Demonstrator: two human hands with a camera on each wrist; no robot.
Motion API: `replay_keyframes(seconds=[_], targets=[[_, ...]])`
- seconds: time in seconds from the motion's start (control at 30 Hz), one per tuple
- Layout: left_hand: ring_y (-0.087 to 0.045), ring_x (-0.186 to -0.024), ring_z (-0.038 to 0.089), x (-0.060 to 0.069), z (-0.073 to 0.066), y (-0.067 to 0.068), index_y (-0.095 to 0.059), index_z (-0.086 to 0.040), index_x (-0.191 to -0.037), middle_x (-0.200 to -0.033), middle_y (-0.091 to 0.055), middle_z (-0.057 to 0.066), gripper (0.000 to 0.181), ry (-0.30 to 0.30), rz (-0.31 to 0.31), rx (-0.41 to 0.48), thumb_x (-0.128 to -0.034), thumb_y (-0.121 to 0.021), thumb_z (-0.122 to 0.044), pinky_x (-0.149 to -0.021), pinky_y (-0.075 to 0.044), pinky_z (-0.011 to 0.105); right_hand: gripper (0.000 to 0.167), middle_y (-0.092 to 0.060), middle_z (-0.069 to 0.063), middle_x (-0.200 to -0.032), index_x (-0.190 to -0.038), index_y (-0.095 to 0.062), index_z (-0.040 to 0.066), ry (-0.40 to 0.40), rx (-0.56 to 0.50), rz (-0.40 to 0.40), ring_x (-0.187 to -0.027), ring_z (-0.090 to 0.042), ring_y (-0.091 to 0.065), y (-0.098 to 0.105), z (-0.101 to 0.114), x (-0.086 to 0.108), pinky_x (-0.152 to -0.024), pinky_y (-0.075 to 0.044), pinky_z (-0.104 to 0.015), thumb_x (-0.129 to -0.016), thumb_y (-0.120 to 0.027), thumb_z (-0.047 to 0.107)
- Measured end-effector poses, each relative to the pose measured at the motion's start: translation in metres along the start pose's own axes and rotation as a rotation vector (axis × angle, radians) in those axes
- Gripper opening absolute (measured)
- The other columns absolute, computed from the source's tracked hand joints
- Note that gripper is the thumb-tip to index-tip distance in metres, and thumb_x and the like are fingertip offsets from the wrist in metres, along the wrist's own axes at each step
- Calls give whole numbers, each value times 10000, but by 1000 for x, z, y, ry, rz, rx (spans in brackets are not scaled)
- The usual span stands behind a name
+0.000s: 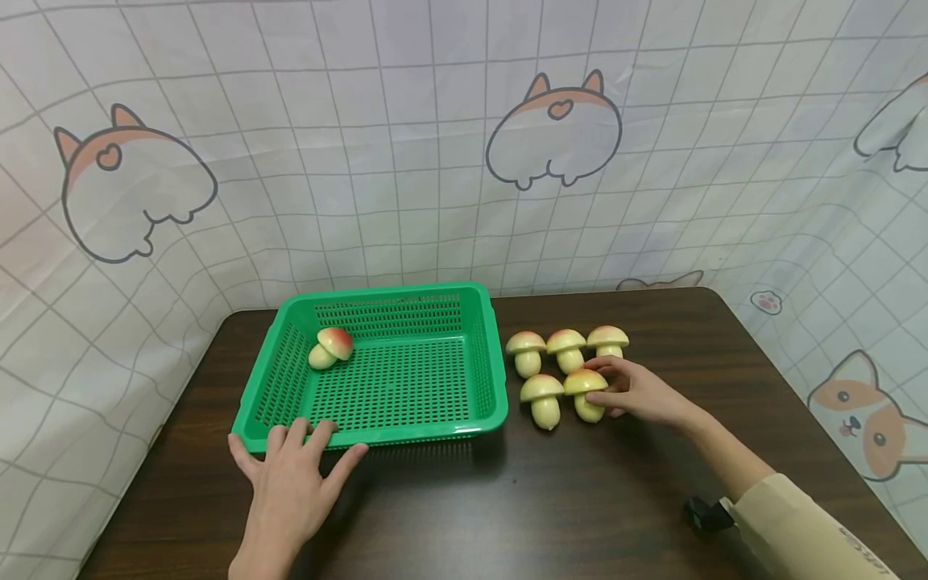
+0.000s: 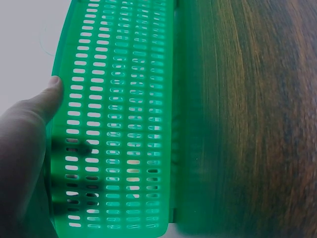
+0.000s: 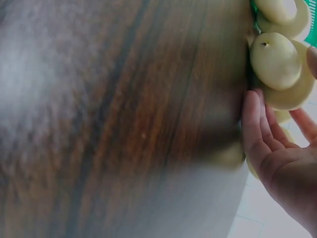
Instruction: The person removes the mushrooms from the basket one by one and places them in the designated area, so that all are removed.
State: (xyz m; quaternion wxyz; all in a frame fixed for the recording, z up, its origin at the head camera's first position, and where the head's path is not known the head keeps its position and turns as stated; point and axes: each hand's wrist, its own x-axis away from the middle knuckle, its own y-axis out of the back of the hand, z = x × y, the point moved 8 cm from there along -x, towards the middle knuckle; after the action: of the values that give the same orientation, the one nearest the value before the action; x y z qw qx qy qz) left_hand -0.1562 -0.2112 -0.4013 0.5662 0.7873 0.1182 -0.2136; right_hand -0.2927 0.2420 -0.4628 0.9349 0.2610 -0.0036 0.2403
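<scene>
In the head view my left hand [image 1: 290, 475] holds the near rim of a green plastic basket [image 1: 493, 354]. Its fingers reach over the rim, showing dark through the slots of the basket wall [image 2: 114, 109] in the left wrist view. Inside the basket, at its far left, one toy mushroom [image 1: 335, 343] with a reddish cap lies tilted. My right hand [image 1: 641, 392] has its thumb and fingers around a yellow toy mushroom [image 1: 586, 385], the near right one of a group on the table. The right wrist view shows that mushroom's pale stem [image 3: 275, 60] beside the fingers.
Three mushrooms [image 1: 566, 348] form the far row right of the basket; another mushroom [image 1: 542, 395] lies left of the held one. The dark wooden table [image 1: 507, 515] meets a white gridded cloth [image 1: 406, 161] behind. A small black object [image 1: 706, 514] is by the right sleeve.
</scene>
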Motion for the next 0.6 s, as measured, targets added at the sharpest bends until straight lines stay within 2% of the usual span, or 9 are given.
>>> replay_keyframes(seconds=[0.4,0.6], targets=[[-493,-934,392,0,0,1,-700,-81,-1065,-989,-594,126,490,4,5,-2,-931,-698,-553,-1017,99,839,630,-498,-269,-1392,-1481,-450,2,0,46,-14,-1072,-314,-655,15,9,3,-755,-595,-426,-989,-724,285],[-486,-912,381,0,-1,1,-700,-85,-1062,-959,-576,104,482,-2,-5,3,-929,-702,-548,-1017,103,837,644,-513,-265,-1371,-1488,-444,21,-5,61,-5,-1067,-313,-648,22,16,3,-770,-589,-456,-986,-726,309]])
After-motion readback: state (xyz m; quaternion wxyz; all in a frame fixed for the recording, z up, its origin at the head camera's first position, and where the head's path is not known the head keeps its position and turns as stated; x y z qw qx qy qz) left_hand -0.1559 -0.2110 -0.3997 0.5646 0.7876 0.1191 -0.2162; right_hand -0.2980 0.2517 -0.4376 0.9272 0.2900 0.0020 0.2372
